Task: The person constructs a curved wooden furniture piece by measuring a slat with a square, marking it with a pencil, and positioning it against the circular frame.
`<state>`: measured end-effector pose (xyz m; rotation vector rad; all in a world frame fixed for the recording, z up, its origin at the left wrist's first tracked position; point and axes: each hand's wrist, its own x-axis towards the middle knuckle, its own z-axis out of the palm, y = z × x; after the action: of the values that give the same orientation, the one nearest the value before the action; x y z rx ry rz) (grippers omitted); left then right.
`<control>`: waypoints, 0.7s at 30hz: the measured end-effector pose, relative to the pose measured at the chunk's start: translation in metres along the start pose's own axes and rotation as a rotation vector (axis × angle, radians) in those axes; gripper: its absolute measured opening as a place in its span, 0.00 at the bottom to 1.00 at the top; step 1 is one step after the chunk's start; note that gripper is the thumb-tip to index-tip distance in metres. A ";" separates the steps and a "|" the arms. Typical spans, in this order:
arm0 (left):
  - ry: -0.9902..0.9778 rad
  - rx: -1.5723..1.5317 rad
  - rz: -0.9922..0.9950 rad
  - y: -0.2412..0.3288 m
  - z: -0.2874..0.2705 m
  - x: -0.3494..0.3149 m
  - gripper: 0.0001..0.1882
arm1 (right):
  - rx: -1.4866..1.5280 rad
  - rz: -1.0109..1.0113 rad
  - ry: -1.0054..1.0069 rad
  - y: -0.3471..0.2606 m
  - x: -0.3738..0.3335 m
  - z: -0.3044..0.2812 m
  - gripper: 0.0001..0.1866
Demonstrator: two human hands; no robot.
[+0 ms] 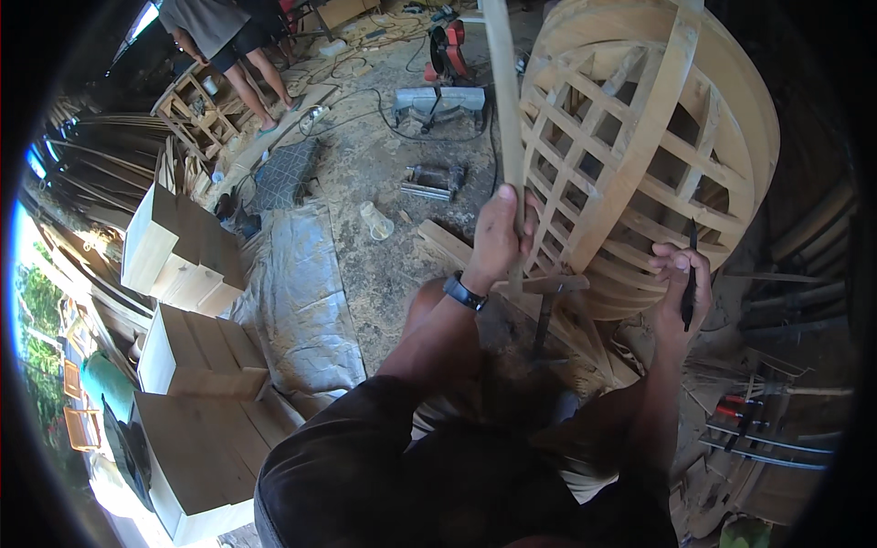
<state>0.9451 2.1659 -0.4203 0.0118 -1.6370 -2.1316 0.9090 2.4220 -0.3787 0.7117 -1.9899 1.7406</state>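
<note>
My left hand (498, 236), with a dark band on its wrist, is closed around a long pale wooden strip (505, 100) that runs away from me past the top edge of the view. To its right stands a large rounded wooden frame (763, 119), with a lattice of crossed slats (585, 84) and a broad curved plank (650, 110) over it. My right hand (685, 283) is at the frame's near right side, fingers bent around a slim black pen-like marker (689, 306). Whether that hand touches the slats, I cannot tell.
Boxy pale wooden pieces (196, 356) stand along the left beside a grey sheet (311, 292). A clear cup (375, 221), a metal tool (433, 181) and cables lie on the dusty floor. Another person (228, 46) stands far left. Clamps with red handles (735, 406) lie at right.
</note>
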 end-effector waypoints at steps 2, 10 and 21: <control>0.108 -0.032 -0.012 0.001 -0.017 0.005 0.31 | 0.002 0.018 -0.028 -0.002 0.000 0.008 0.13; 0.250 -0.201 -0.061 -0.002 -0.042 0.018 0.29 | 0.019 0.041 -0.069 0.006 -0.002 0.007 0.07; 0.309 -0.196 -0.056 0.000 -0.042 0.022 0.28 | 0.019 0.031 -0.057 0.016 -0.001 0.006 0.06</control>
<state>0.9371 2.1194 -0.4269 0.3131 -1.2620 -2.1937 0.9006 2.4175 -0.3927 0.7481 -2.0350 1.7776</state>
